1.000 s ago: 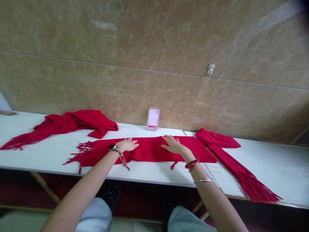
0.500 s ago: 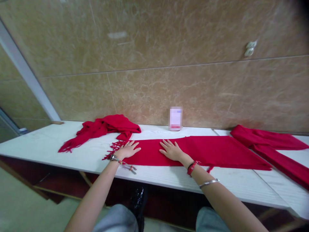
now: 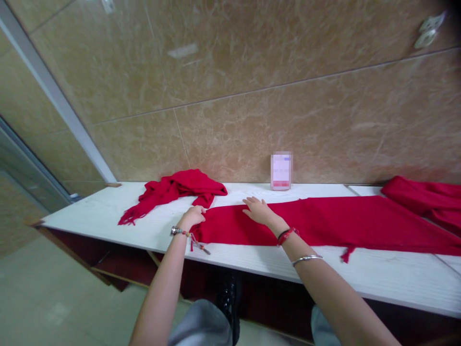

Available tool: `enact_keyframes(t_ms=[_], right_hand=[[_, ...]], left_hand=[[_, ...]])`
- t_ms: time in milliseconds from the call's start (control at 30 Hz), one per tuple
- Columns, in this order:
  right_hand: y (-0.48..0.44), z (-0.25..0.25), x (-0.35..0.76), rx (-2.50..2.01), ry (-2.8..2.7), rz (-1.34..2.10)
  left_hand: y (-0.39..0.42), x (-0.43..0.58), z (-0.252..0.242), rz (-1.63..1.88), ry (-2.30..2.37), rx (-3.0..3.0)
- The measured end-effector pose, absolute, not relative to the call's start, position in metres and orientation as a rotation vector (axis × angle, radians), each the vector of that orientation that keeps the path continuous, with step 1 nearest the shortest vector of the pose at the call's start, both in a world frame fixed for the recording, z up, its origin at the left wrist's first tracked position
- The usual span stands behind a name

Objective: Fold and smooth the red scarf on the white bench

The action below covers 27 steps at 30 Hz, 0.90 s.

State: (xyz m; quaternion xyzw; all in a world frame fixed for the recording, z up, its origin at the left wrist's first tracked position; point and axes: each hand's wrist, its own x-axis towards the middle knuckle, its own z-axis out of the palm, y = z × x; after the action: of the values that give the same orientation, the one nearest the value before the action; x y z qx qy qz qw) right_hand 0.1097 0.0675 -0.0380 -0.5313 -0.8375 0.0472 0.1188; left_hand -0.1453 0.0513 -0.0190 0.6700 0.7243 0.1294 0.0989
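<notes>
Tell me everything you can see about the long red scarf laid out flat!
The long red scarf looks like soft woven cloth. It lies mostly flat across the white counter, its left end a bit bunched, with a small tassel poking out from its near edge. The left hand touches that left end; the right hand is spread over its far edge. Its right side reaches the picture's edge.

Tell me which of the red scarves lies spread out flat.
The middle scarf, with the left hand at its end and the right hand over it. The left scarf is bunched up; the right scarf, partly out of view, is creased.
</notes>
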Motion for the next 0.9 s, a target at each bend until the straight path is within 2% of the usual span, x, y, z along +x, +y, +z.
enact_keyframes(t_ms=[200,467,633,767,900], right_hand=[[0.078,-0.049,0.102,-1.592,-2.418,0.2],[0.073,-0.048,0.101,-1.599,-2.317,0.164],[0.066,-0.044,0.097,-1.343,-2.346,0.099],[0.061,-0.044,0.095,-1.097,-2.509,0.193],[0.055,-0.051,0.093,-1.228,-2.567,0.14]], left_hand=[[0.046,-0.133,-0.008,0.439,2.195,2.164],[0.056,-0.12,-0.003,0.84,1.776,1.912],[0.053,-0.128,0.01,0.957,1.513,1.797],[0.06,-0.137,0.009,1.056,1.712,1.924],[0.068,-0.131,-0.006,0.805,1.962,2.288]])
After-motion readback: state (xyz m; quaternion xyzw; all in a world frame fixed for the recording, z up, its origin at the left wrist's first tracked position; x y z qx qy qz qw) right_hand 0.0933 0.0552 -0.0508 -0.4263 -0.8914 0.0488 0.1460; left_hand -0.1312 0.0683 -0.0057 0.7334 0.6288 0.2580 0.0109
